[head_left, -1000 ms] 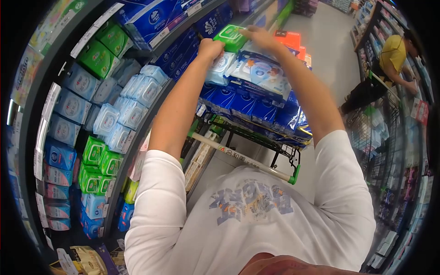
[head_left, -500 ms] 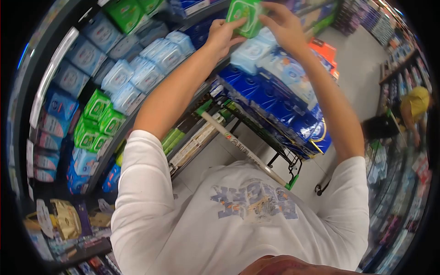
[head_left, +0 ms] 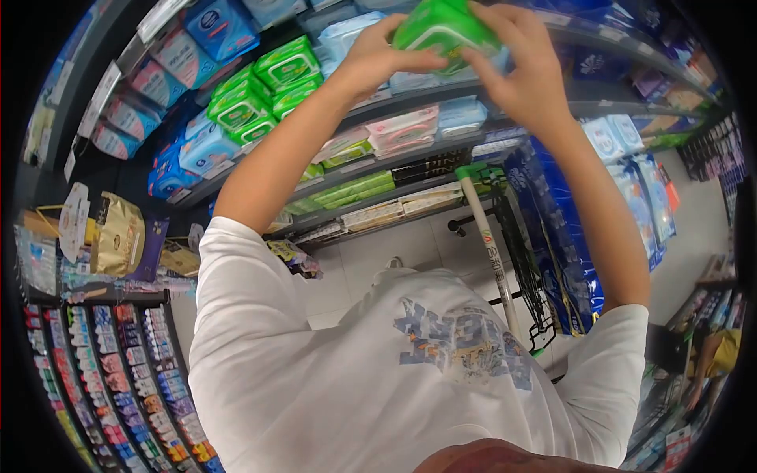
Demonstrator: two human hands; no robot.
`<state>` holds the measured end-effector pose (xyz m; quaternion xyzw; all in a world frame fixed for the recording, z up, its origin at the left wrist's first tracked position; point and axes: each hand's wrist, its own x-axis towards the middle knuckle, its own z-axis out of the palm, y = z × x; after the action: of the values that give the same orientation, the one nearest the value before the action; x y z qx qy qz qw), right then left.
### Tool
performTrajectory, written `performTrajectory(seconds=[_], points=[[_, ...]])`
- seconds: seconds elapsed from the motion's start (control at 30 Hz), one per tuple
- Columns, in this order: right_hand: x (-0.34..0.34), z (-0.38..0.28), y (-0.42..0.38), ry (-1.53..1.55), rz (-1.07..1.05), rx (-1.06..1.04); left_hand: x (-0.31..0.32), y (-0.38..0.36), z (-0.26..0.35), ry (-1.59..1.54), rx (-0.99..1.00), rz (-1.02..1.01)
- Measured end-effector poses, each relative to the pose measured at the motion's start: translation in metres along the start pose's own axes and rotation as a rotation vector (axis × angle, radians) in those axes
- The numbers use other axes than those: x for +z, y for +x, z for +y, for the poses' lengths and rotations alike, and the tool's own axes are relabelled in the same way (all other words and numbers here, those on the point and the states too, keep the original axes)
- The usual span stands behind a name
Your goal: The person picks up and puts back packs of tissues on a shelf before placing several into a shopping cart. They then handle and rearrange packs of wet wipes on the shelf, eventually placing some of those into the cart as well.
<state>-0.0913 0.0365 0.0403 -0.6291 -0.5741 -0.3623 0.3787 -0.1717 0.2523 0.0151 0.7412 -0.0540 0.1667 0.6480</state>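
A green pack of wet wipes [head_left: 449, 33] is held up between both hands at the top of the view, slightly blurred. My left hand [head_left: 377, 57] grips its left side, the thumb lying along the near edge. On the right side, my right hand [head_left: 519, 59] holds it with thumb and fingers. Matching green wipe packs [head_left: 285, 65] stand stacked on the shelf to the left of my forearm. Pale blue packs [head_left: 351, 33] sit on the shelf behind my left hand.
A shopping cart handle [head_left: 490, 252] runs beside me on the right. Large blue packages [head_left: 556, 229] and light blue packs [head_left: 611, 138] fill the cart. Lower shelves carry pink packs [head_left: 402, 130]. A person in yellow [head_left: 721, 355] is at the far right.
My view has turned left toward the shelf, so the cart now appears farther right. Both hands still hold the green pack, now in front of the shelf instead of above the cart.
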Motion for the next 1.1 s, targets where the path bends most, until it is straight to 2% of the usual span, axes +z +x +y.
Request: performTrajectory(seconds=[0.07, 0.13, 0.2, 0.27, 0.37, 0.47, 0.63, 0.7, 0.83, 0.9, 1.03, 1.1], points=[[0.035, -0.007, 0.004, 0.118, -0.024, 0.078, -0.032, -0.02, 0.015, 0.509, -0.017, 0.133], [0.078, -0.004, -0.001, 0.143, -0.068, 0.108, -0.061, -0.038, 0.019, 0.587, -0.013, 0.183], [0.116, -0.005, -0.005, 0.161, -0.114, 0.144, -0.09, -0.055, 0.019, 0.956, 0.016, 0.22], [0.148, -0.017, -0.003, 0.282, -0.287, 0.309, -0.111, -0.068, 0.025, 1.034, 0.007, 0.195], [0.183, -0.036, 0.005, 0.365, -0.345, 0.35, -0.145, -0.084, 0.017, 1.422, 0.04, 0.214], [0.221, -0.043, 0.009, 0.366, -0.38, 0.355, -0.173, -0.091, 0.014, 1.598, 0.066, 0.192], [0.261, -0.042, 0.021, 0.306, -0.354, 0.346, -0.196, -0.095, 0.003, 1.581, 0.101, 0.288], [0.268, -0.042, 0.024, 0.289, -0.402, 0.391, -0.195, -0.092, 0.007, 1.488, -0.07, 0.286], [0.281, -0.041, 0.023, 0.324, -0.422, 0.403, -0.204, -0.095, -0.003, 1.45, -0.034, 0.316], [0.288, -0.04, 0.021, 0.339, -0.456, 0.459, -0.212, -0.095, -0.01, 1.536, 0.18, 0.305], [0.3, -0.038, 0.017, 0.329, -0.45, 0.478, -0.235, -0.097, -0.039, 1.632, 0.228, 0.292], [0.303, -0.037, 0.016, 0.319, -0.437, 0.492, -0.238, -0.099, -0.044, 1.681, 0.427, 0.342]])
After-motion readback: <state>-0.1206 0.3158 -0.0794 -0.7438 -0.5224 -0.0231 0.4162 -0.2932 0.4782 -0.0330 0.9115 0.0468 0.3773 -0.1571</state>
